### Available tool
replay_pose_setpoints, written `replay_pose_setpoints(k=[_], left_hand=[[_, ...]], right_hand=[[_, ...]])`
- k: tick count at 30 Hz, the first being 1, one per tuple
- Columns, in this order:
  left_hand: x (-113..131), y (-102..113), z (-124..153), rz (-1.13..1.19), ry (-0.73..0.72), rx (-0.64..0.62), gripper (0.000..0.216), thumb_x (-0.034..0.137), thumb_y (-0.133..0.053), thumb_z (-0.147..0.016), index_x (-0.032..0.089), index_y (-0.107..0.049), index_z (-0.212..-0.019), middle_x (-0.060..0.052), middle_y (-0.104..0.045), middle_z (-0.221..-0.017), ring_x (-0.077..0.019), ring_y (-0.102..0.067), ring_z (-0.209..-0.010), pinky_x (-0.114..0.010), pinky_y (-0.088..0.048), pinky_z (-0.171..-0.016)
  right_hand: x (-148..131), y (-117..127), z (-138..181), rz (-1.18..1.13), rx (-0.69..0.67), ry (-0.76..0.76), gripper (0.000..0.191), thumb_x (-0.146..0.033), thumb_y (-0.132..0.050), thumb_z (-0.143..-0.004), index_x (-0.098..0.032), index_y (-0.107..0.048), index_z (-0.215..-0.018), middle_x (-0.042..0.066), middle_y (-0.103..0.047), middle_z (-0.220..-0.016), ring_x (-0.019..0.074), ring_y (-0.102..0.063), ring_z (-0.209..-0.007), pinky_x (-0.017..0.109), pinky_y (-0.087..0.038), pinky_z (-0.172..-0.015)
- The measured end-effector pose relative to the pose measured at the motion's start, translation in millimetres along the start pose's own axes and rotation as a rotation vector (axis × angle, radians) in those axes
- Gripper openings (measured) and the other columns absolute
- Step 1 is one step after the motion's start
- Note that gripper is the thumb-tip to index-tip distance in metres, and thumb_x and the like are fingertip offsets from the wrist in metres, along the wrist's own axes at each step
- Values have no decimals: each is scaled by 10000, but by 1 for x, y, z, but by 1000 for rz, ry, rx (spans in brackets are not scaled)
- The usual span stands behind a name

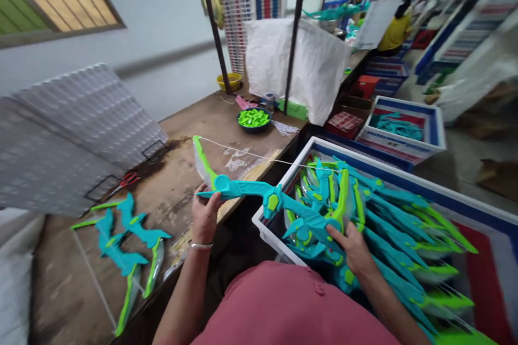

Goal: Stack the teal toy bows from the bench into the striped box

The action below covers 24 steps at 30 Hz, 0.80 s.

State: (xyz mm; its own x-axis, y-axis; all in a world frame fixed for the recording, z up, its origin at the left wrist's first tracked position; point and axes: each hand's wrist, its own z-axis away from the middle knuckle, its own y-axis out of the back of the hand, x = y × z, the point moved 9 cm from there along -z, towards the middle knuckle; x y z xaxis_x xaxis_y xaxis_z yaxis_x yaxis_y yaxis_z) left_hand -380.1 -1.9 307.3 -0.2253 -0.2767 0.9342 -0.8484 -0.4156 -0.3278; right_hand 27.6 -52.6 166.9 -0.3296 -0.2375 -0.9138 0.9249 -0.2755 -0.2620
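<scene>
A teal and lime-green toy bow [246,188] with a white string stretches between my hands, over the gap between table and crate. My left hand [205,216] is closed round its left end, thumb on top. At the other end, my right hand [353,245] grips the bow near its green limb tip, above the crate. Beneath it, the white and blue crate [404,186] holds many similar toy bows [404,232], stacked in rows. Two more toy bows [121,248] lie on the table to the left of my left hand.
On the brown table [182,118] stand a dark bowl of small green parts [253,119] and a yellow basin [230,82]. Red-handled scissors [127,180] lie beside white ribbed panels [81,129]. Another crate with teal parts [399,126] is farther right. People [399,27] sit in the background.
</scene>
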Motion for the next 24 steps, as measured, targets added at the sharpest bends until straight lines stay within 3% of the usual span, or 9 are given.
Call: replay_pose_setpoints(k=[3, 8, 11, 13, 17, 20, 24], left_hand=[[6, -1, 0, 123, 10, -46, 589, 295, -937, -558, 176, -606, -1031, -29, -704, -983, -163, -699, -855, -309, -609, -781], [8, 4, -4, 233, 47, -29, 492, 267, -915, -605, 175, -625, -992, -22, -714, -975, -148, -699, -849, -287, -594, -781], [7, 10, -10, 239, 17, 8, 507, 255, -908, -598, 180, -625, -1012, -7, -716, -901, -138, -688, -790, -258, -579, -723], [6, 15, -12, 224, 1, 10, 530, 263, -909, -591, 180, -628, -1033, -4, -718, -878, -135, -683, -760, -251, -571, -703], [2, 23, -13, 159, 114, -206, 556, 296, -895, -636, 183, -642, -1118, -38, -732, -933, -156, -693, -778, -275, -573, -734], [10, 40, -15, 196, 239, -382, 599, 393, -911, -603, 174, -672, -1107, -29, -715, -827, -143, -671, -685, -251, -565, -667], [32, 59, -31, 61, 218, -379, 557, 426, -844, -721, 139, -652, -1158, -110, -729, -987, -176, -701, -761, -287, -587, -712]], right_hand=[[-5, -10, -3, -28, -13, 16, 767, -523, -884, -553, -191, -570, -1168, 11, -695, -885, 175, -633, -634, 271, -540, -458], [-4, -19, -8, 16, -16, 54, 789, -537, -876, -589, -199, -563, -1230, 1, -683, -850, 167, -629, -622, 259, -551, -448], [-3, -25, -16, 48, -56, 124, 713, -544, -848, -645, -207, -576, -1212, 31, -712, -1009, 203, -693, -889, 266, -627, -706], [-1, -26, -23, 60, -53, 156, 682, -572, -821, -669, -211, -581, -1195, 41, -710, -1091, 226, -672, -1060, 282, -612, -857], [-2, -15, -27, 143, 34, 205, 660, -598, -797, -676, -222, -573, -1169, 36, -712, -1090, 235, -672, -1055, 339, -592, -935], [-7, -11, -22, 160, -2, 200, 665, -580, -787, -697, -251, -553, -1225, 40, -710, -1149, 252, -669, -1108, 354, -577, -977], [-15, -5, -13, 199, -40, 194, 740, -533, -795, -703, -264, -516, -1334, 59, -675, -1281, 274, -611, -1239, 372, -528, -1054]])
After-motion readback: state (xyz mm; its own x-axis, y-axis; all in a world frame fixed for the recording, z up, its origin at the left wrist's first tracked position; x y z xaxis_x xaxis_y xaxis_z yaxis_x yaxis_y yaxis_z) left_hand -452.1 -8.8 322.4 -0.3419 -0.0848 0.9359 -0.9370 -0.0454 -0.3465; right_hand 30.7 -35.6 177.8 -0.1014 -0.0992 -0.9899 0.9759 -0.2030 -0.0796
